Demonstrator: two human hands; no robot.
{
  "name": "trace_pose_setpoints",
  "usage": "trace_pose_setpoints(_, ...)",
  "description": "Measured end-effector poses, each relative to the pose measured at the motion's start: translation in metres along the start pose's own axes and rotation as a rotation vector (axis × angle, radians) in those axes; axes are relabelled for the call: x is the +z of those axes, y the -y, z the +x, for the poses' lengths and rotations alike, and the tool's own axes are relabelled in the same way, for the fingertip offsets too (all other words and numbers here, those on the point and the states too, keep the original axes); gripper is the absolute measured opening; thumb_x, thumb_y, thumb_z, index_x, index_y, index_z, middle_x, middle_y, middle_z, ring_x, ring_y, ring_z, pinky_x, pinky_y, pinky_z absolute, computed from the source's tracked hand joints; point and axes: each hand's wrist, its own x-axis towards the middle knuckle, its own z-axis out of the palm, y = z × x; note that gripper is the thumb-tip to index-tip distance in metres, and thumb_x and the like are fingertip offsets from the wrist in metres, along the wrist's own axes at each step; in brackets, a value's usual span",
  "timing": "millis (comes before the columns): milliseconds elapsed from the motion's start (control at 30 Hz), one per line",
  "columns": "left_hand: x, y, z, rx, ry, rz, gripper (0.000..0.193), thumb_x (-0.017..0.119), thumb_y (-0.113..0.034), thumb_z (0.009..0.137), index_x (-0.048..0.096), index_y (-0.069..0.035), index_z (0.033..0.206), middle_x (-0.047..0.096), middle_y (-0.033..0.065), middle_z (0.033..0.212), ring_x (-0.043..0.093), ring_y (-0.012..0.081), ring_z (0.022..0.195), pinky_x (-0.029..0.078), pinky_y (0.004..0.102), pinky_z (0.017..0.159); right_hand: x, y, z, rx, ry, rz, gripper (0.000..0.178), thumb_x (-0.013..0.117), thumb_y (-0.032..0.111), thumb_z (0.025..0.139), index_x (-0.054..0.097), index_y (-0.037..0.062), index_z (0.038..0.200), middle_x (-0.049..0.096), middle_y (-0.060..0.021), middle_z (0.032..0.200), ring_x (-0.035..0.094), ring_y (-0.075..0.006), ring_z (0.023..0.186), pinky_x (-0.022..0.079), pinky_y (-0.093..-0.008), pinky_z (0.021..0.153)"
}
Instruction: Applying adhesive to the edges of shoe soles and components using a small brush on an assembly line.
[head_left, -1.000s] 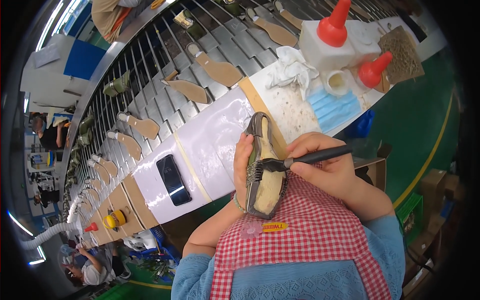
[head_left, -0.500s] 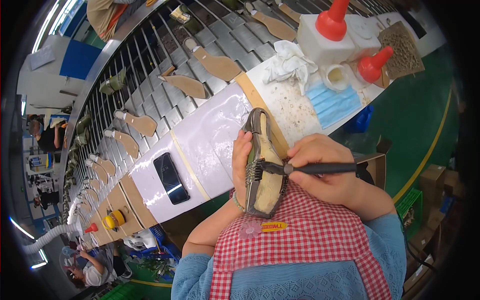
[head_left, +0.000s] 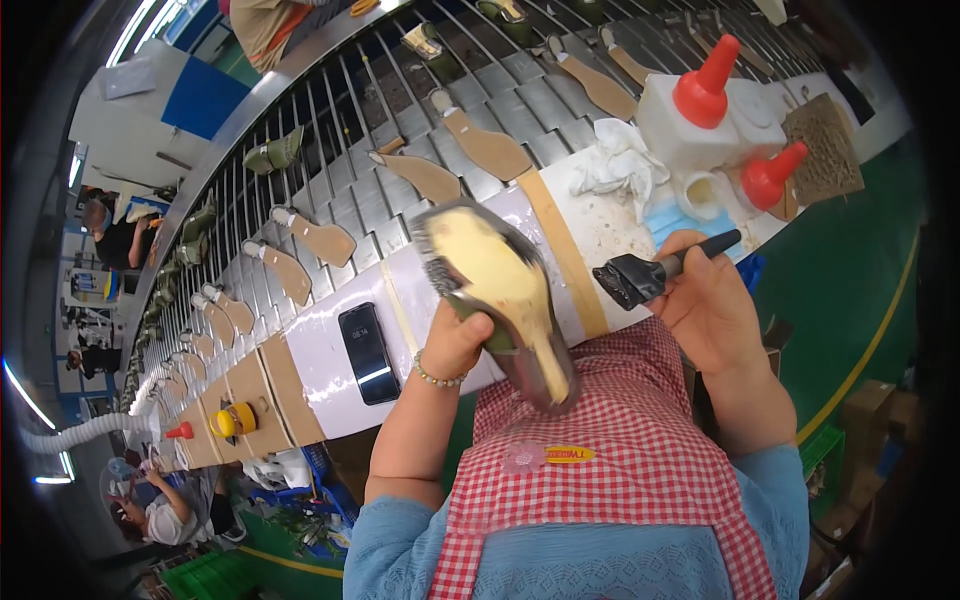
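Observation:
My left hand (head_left: 455,342) grips an olive-green unfinished shoe (head_left: 488,250) by its side, thumb across it. Its pale yellow underside faces up, ringed by a dark rim, and motion blurs it slightly. The wide end points away from me and the narrow end hangs over my checked apron. Off to the right, my right hand (head_left: 708,312) closes around the handle of a flat brush (head_left: 632,281) with dark bristles. The brush is apart from the shoe, its bristles pointing left. An open white jar (head_left: 703,196) stands just beyond that hand.
Beyond the white work surface (head_left: 510,215) runs a roller conveyor carrying tan soles (head_left: 485,143) and green uppers (head_left: 275,152). White bottles with red nozzles (head_left: 707,85), crumpled tissue (head_left: 622,165) and a blue mask (head_left: 672,222) occupy the right end. A phone (head_left: 368,352) lies left.
The brush has come off the shoe's underside and moved right with my right hand. My left hand has turned the shoe round, so its wide end now points away from me.

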Motion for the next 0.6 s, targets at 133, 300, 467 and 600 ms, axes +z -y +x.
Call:
trace_pose_setpoints(133,0.009,-0.003,-0.001,-0.157,0.233,0.051,0.078,0.082,-0.031,0.068,0.045,0.001,0.128,0.056,0.0097,0.122,0.053,0.0198,0.113,0.043,0.0344,0.095,0.013,-0.012,0.006,-0.024,-0.017,-0.063,0.017,0.063,0.015,0.088,0.057,0.0029,0.099,0.064,-0.0083,0.095,0.061,-0.0155,0.09,0.047,-0.0313,0.083)
trace_pose_setpoints(300,0.02,-0.009,-0.001,-0.265,0.321,0.102,0.065,0.081,-0.02,0.068,0.052,0.002,0.122,0.059,0.0089,0.116,0.055,0.0169,0.106,0.044,0.0318,0.092,0.027,-0.013,-0.004,-0.231,0.072,-0.657,0.016,0.065,0.005,0.083,0.056,0.0012,0.096,0.062,-0.0137,0.095,0.059,-0.0202,0.094,0.045,-0.0307,0.088)
trace_pose_setpoints(467,0.025,-0.01,-0.002,-0.251,0.345,0.098,0.062,0.08,-0.02,0.069,0.054,0.002,0.12,0.06,0.0087,0.114,0.056,0.0159,0.104,0.045,0.0305,0.091,0.025,-0.014,0.002,-0.546,0.166,-0.921,0.015,0.071,0.002,0.076,0.062,0.0002,0.088,0.064,-0.0106,0.088,0.061,-0.0153,0.085,0.048,-0.027,0.073)
trace_pose_setpoints(600,0.024,-0.009,-0.005,-0.27,0.36,0.124,0.062,0.08,-0.021,0.069,0.054,0.002,0.121,0.06,0.0089,0.114,0.055,0.016,0.105,0.045,0.0305,0.091,0.024,-0.002,-0.002,-0.357,0.291,-0.899,0.015,0.07,0.0,0.075,0.062,0.0001,0.088,0.063,-0.0132,0.089,0.061,-0.0183,0.086,0.047,-0.0284,0.075)
